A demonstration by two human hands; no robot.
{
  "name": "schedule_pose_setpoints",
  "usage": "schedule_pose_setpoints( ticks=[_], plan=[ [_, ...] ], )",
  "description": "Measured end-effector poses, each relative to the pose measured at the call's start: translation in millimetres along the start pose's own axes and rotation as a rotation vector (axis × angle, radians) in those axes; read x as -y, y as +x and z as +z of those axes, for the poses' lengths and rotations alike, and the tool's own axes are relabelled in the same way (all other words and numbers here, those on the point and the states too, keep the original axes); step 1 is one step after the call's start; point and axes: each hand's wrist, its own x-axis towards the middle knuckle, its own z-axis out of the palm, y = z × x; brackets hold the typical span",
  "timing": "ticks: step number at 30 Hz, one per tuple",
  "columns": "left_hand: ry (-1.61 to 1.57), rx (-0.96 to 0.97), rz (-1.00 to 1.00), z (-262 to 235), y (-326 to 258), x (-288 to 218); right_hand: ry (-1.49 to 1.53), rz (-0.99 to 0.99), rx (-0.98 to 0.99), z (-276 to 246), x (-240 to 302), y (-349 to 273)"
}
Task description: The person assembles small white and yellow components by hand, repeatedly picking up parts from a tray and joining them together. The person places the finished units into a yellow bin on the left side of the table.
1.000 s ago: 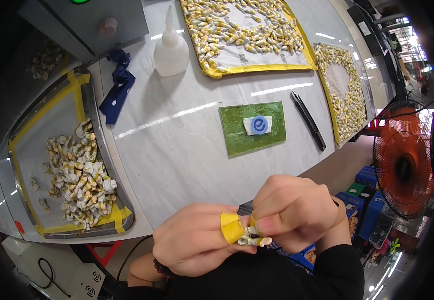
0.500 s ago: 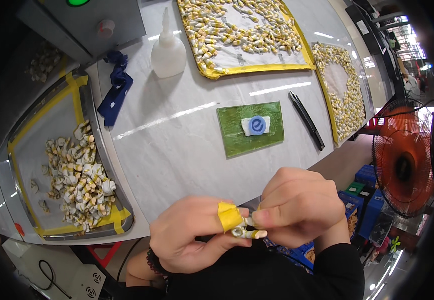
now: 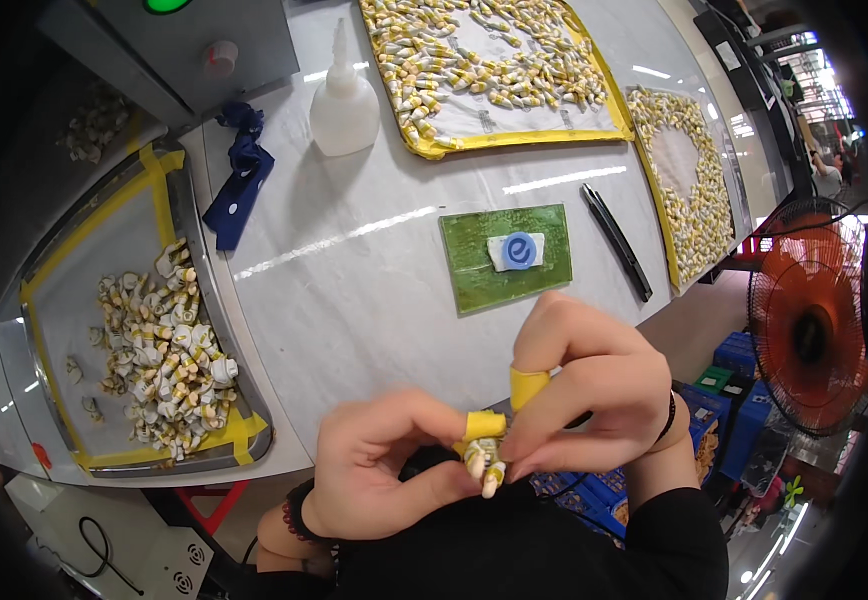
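I am looking down from the head camera at my two bare hands, held together just below the near edge of a pale marble-look table [image 3: 354, 300]. My left hand [image 3: 379, 480] and right hand [image 3: 594, 400] meet around a small cream-and-tan piece [image 3: 482, 468], pinched between fingertips of both hands; yellow finger cots [image 3: 527, 385] cover one fingertip on each hand. Both sets of fingers are drawn in narrow and closed on the piece, which hangs in the air between them, well apart from the table. It looks tiny and very light, and I judge it stiff but easy to drop or crush, so a gentle fingertip pinch on its sides seems the right hold. The cots probably add grip. To the left sits a metal tray edged in yellow tape [image 3: 169, 190], heaped with similar pieces. Ahead lie a green mat [image 3: 474, 275], black tweezers [image 3: 616, 240], a white squeeze bottle [image 3: 342, 100] and a blue cloth [image 3: 239, 180]. Two more yellow-bordered trays of pieces [image 3: 514, 135] lie farther back.
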Motion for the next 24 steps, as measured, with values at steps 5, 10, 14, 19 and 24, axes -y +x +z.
schedule_pose_setpoints(
  ticks=[5, 10, 14, 19, 24],
  plan=[
    [0.064, 0.082, -0.098, -6.1, 0.3, -2.6, 0.03, 0.078, 0.033, 2.0, 0.3, 0.3],
    [0.094, 0.085, -0.139, -4.3, 0.4, -3.2, -0.02, 0.079, 0.076, 4.1, 3.6, 1.7],
    [0.149, 0.1, -0.192, -1.4, -0.8, -14.4, -0.03, 0.012, 0.132, 3.3, 7.0, 1.3],
    [1.117, -0.036, 0.179, -6.1, -20.8, -71.9, -0.124, -0.043, 0.064, 11.8, 4.1, -6.7],
    [2.042, -0.311, 0.108, -35.2, -37.7, -134.1, -0.229, 0.061, -0.119, 2.4, 4.1, -25.0]
  ],
)
